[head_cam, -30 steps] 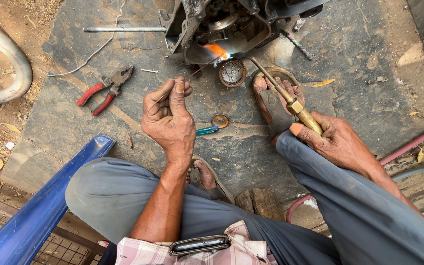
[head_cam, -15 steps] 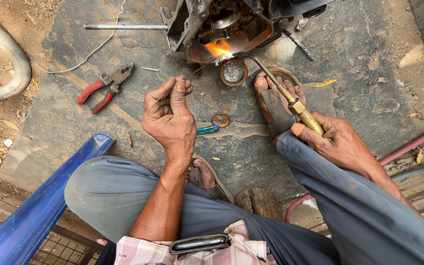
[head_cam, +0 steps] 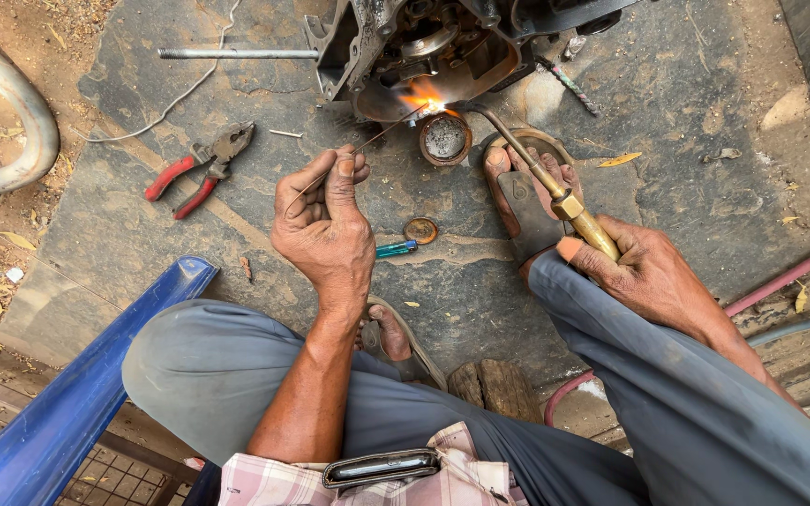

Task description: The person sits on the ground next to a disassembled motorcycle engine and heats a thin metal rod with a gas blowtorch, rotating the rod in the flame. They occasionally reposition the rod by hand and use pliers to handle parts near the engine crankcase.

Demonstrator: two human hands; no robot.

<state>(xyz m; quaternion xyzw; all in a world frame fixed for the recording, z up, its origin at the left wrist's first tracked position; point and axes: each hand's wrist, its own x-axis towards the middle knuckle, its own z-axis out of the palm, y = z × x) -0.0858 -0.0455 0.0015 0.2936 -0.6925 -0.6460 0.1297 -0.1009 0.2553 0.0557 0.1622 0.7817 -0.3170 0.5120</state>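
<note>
Brazing under way: left hand (head_cam: 325,225) pinches a thin rod (head_cam: 367,142) into the flame (head_cam: 421,96); right hand (head_cam: 644,272) wraps the torch (head_cam: 555,192). Next needs steady feeding.

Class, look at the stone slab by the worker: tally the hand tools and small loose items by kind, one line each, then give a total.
Brass torch, in right hand: 1
Filler wire, in left hand: 1
Red-handled pliers: 1
Teal lighter: 1
Round tin: 1
Round lid: 1
Steel rod: 1
Total: 7
</note>
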